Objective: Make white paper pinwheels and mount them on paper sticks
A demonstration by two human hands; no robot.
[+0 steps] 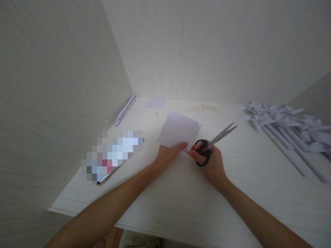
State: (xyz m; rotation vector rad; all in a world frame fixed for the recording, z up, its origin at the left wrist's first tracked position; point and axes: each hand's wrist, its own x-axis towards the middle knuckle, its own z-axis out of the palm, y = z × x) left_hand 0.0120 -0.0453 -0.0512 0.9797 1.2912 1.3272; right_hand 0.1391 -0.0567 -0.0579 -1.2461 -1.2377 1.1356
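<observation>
My left hand (170, 153) grips a whitish square of paper (178, 129) near its lower edge, thumb on top and the fingers hidden underneath. Along the paper's right side, offset edges suggest more than one layer. In my right hand (213, 163) is a pair of scissors (219, 137) with black handles, its blades slightly parted and pointing away to the upper right. The thumb and index finger of that hand come close to the paper's lower right corner; whether they touch it I cannot tell.
Several paper pinwheels (274, 115) with rolled paper sticks (287, 151) lie at the right. Rolled paper tubes (125, 110) rest by the left wall, and a single paper square (155, 103) lies at the back. A blurred-out phone-like device (119, 155) is at the left. Walls enclose the white tabletop (165, 206).
</observation>
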